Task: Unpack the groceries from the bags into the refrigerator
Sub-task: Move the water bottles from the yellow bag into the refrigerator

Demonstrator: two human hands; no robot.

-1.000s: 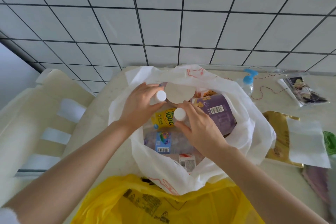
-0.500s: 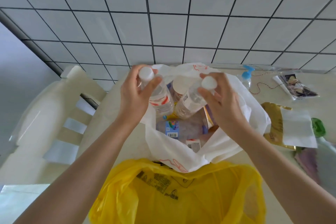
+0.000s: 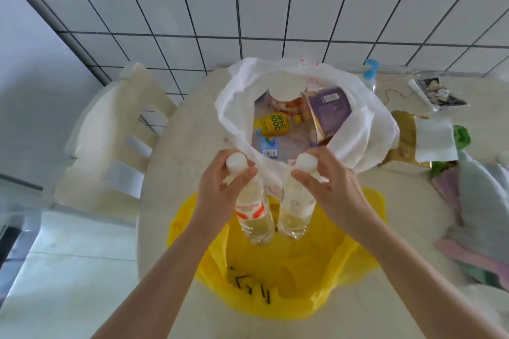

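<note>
At the near edge of the round table point(image 3: 176, 173) lies a crumpled yellow bag point(image 3: 286, 270) with black print. Above it hang two clear bottles with white caps, side by side and close together, each gripped just under its cap. The left hand point(image 3: 220, 187) is wrapped around the neck of the bottle with a red-and-white label point(image 3: 253, 215); the right hand point(image 3: 330, 190) is wrapped around the neck of the bottle with a white printed label point(image 3: 296, 212). Beyond them, toward the table's far edge, stands an open white bag point(image 3: 366, 135) holding a yellow bottle point(image 3: 275, 125), a purple packet point(image 3: 330, 110), a white-lidded jar point(image 3: 286, 88) and a flat pack with a barcode point(image 3: 270, 146). At the right edge lie a gold pouch point(image 3: 405, 135) and a white sheet point(image 3: 435, 140). A cream chair point(image 3: 110, 129) stands at the table's left, before a tiled wall point(image 3: 275, 8).
</note>
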